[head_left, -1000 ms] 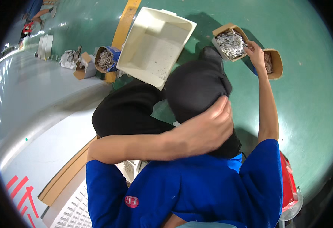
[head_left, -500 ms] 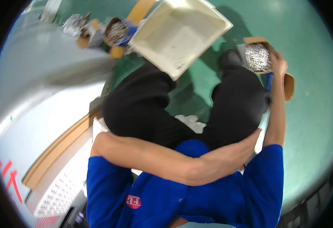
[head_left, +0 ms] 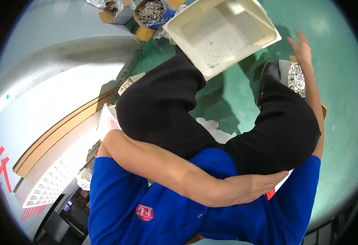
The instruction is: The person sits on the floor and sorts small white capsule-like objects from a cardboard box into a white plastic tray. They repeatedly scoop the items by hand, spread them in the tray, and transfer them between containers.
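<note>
I look down on my blue shirt and black trousers, seated above a green floor. My left arm crosses my body, and my left hand (head_left: pixel 252 187) lies flat against my right thigh near the blue sleeve, holding nothing. Raised at the right, my right hand (head_left: pixel 302 45) has its fingers spread and is empty. It hovers just above an open cardboard box of small silvery metal parts (head_left: pixel 296 79) on the floor beside my black shoe (head_left: pixel 271 71). A large, nearly empty white plastic tray (head_left: pixel 228 32) stands past my left knee.
Another container of metal parts (head_left: pixel 150 10) and an open cardboard box (head_left: pixel 113 12) stand on the floor at the top. A pale workbench with a wooden edge (head_left: pixel 60 130) curves along the left. A white grid rack (head_left: pixel 50 185) sits lower left.
My right hand has come off the box of parts and opened. My left hand has slid from my knee down to my thigh. The view has shifted, bringing the tray nearer.
</note>
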{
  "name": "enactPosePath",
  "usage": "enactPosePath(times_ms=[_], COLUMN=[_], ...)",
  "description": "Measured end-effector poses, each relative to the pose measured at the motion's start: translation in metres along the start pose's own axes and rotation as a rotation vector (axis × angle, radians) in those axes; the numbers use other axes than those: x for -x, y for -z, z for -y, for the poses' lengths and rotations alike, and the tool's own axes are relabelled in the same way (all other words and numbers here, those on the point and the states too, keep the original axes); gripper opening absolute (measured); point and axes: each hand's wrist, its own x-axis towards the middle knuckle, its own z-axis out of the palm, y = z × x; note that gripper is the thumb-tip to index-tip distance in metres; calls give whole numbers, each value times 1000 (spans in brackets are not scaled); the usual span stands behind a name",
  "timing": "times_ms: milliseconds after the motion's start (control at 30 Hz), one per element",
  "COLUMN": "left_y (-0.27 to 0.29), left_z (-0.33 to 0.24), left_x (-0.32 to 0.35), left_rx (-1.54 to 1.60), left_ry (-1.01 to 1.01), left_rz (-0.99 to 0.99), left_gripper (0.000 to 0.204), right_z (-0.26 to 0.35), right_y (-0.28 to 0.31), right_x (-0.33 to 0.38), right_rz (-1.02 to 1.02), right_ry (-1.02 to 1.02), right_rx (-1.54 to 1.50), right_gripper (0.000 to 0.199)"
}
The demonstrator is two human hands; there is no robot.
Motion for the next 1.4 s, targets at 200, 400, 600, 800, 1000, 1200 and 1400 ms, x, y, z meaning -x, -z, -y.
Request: enactPosePath(times_ms=[200,400,600,800,1000,1200,1400], left_y=[-2,-3,15,9,0,0,9], left_z=[1,3,22,16,11,12,20], left_x=[10,11,24,12,14,5,4], left_rx=[-32,-101,142,189,275,176,187], left_ry=[7,137,27,10,-68,-105,-81], left_rz=[59,1,97,72,124,21,70], left_gripper=[54,50,49,46,44,42,43], right_z=[39,8,137,241,227,186,197], right_y=[-76,-65,88,128,-40,-62,91], right_x=[-63,-59,-120,-122,-116,-101,-111], right_rz=[288,218,-24,-570,-239,-114,-454], right_ry=[-23,53,95,669,1125,1034,460], right_rx=[-124,-31,-148,59,427,412,-16], right_gripper=[59,52,16,17,9,8,19])
